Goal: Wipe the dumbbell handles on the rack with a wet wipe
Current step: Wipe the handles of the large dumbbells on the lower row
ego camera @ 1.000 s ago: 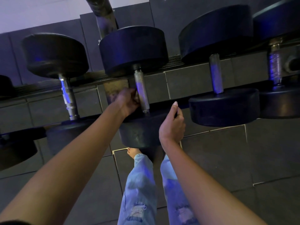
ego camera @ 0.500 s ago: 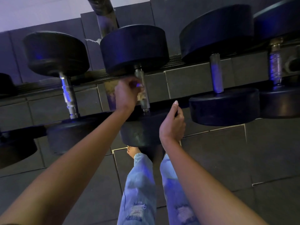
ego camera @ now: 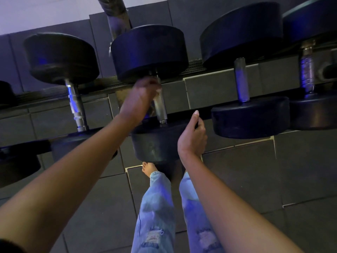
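Head view: the left hand [ego camera: 141, 99] is clenched around the top of the middle dumbbell's handle [ego camera: 160, 108], just under the far weight [ego camera: 149, 53]. A pale scrap at the fingers may be the wet wipe [ego camera: 158, 90], though blur makes that uncertain. The handle's long axis runs from the far weight toward the near weight [ego camera: 155, 145], so the bare stretch lies below the left hand, toward the person. The right hand [ego camera: 193, 137] rests loosely curled against the near weight's edge, grasping nothing clearly, likely steadying it.

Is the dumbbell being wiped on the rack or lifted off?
On the rack: the dumbbell sits in line with its neighbours, left hand wrapping its handle.
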